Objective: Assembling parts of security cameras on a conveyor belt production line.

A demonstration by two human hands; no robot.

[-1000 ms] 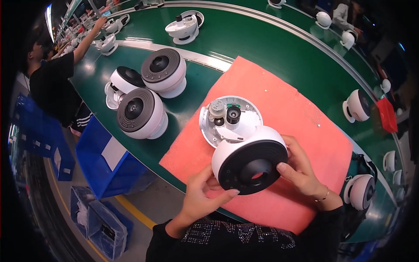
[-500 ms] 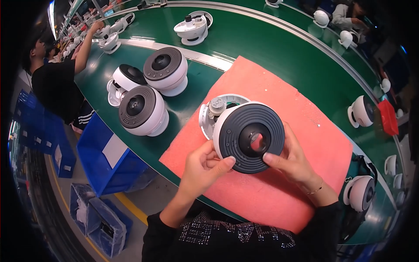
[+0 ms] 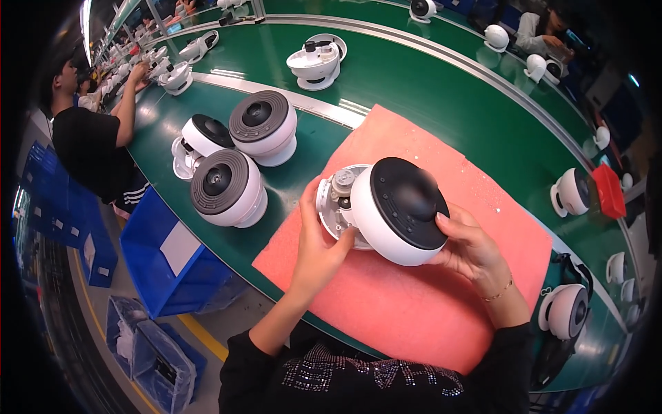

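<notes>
I hold a white dome camera housing (image 3: 393, 221) with a black round face between both hands, above a pink foam mat (image 3: 414, 303). My left hand (image 3: 318, 245) grips its left lower side. My right hand (image 3: 471, 248) cups its right edge. The black face points up and to the right. Directly behind the housing, partly hidden by it, lies a round white base plate (image 3: 336, 200) with a small lens module on it.
Three more dome housings (image 3: 231, 186) (image 3: 265, 127) (image 3: 200, 138) stand on the green conveyor table (image 3: 427, 90) to the left. Other units sit farther back and along the right edge. A person in black works at far left. Blue bins (image 3: 172, 259) stand below the table.
The housing has turned in my hands: its open ring faced me before, now the closed black face shows and the housing sits lower, over the base plate.
</notes>
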